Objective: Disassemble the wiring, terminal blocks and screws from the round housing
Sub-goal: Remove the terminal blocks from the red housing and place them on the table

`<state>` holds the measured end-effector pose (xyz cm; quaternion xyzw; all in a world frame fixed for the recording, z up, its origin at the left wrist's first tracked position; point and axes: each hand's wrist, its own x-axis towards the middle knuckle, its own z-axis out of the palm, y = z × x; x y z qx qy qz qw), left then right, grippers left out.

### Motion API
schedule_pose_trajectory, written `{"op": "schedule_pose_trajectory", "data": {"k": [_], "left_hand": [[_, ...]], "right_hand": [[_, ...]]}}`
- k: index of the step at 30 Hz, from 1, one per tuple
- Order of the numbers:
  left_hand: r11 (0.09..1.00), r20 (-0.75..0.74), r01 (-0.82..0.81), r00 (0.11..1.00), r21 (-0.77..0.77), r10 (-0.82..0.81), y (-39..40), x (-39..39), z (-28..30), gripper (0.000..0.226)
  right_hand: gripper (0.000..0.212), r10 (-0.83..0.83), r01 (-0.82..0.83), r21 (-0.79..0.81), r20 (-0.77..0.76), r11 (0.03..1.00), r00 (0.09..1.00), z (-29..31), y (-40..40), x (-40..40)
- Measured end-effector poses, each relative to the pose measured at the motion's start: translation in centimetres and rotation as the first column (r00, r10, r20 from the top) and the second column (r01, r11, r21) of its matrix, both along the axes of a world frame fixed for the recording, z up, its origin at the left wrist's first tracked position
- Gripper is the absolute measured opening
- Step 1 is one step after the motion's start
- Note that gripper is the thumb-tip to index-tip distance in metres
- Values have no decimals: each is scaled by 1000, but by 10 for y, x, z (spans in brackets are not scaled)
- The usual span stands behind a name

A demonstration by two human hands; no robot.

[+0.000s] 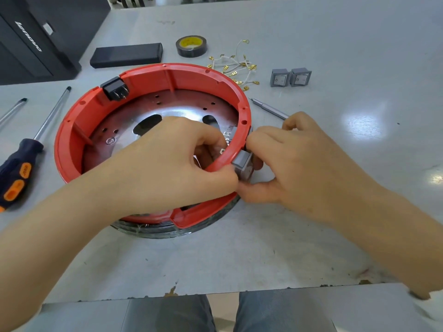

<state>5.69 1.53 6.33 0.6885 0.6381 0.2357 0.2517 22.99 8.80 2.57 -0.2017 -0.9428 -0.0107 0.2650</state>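
The grey table (311, 248) carries everything, and the round red housing (79, 130) sits left of its middle, open side up, its metal floor bare of wires. On the housing's right wall, near side, one grey switch block (242, 161) is still seated in its cutout, and both hands are on it. The left hand (167, 161) reaches inside the ring, fingers curled against the back of the block, thumb under the rim. The right hand (294, 161) is outside, fingers and thumb pinched round the block's face.

To do this well, I'd say, the inner fingers should squeeze the side clips flat while the outer hand draws the block straight outward, not twisting, so the red wall doesn't crack.

A black socket (115, 88) remains in the far left wall. To the far right lie two freed grey switches (290, 77), and beside them the removed white wires (236, 65). A small screwdriver (268, 108) rests just past the right hand; a large one (26, 152) lies left.
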Motion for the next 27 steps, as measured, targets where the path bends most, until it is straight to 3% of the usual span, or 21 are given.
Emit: {"op": "schedule_pose_trajectory", "data": {"k": [4,6,8,10,19,24,25,27], "left_hand": [[1000,-34,5,999,30,-4,0,-1,0,17],[999,-50,6,999,48,-4,0,-1,0,19],[999,-61,6,998,47,-3,0,-1,0,22],[999,-62,8,998,48,-5,-1,-1,0,23],[999,-28,50,998,9,-50,2,-1,-2,18],[998,-23,61,998,2,-61,1,-2,0,24],[998,-33,58,998,2,-58,1,-2,1,26],[999,-45,47,998,15,-46,1,-2,1,24]], "right_hand": [[49,-88,77,103,106,992,991,5,-8,2],[51,-25,38,-92,132,995,991,9,-6,1],[51,79,-33,-344,119,938,990,11,-3,2],[47,116,-63,-412,105,909,988,11,1,3],[27,140,-91,-397,95,913,986,13,7,2],[42,12,13,-150,162,989,987,15,0,6],[41,-1,21,-156,130,987,992,15,-3,6],[34,-3,12,-353,26,936,1000,13,-8,7]]}}
